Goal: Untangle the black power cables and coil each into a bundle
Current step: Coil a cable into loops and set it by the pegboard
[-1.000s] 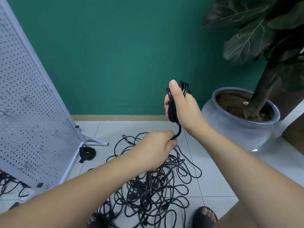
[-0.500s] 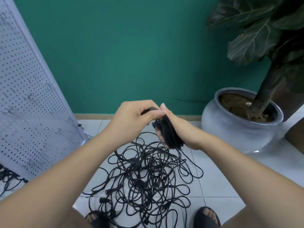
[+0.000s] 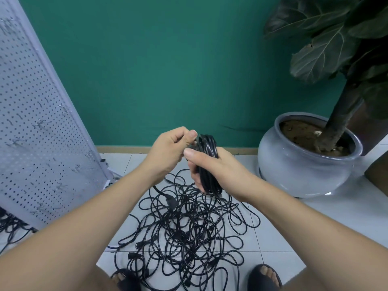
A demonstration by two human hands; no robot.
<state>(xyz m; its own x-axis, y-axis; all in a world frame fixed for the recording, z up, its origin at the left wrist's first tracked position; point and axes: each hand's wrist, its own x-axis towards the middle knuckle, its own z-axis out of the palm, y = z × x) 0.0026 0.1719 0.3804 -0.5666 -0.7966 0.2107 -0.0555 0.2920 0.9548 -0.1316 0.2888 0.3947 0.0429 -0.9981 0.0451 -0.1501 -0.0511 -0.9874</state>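
A coiled black cable bundle is held upright in front of me, above the floor. My right hand grips it round the middle, thumb across the front. My left hand pinches the free end of that cable at the top of the bundle. Below, a large tangle of black power cables with several plugs lies spread on the white tiled floor.
A white pegboard panel leans at the left, with more black cable at its foot. A grey pot with a big-leaved plant stands at the right against the green wall. My sandalled feet flank the tangle.
A second ago my right hand held the bundle high and my left pulled its tail below. Both hands have come together lower, and my left hand now pinches the cable end at the bundle's top.
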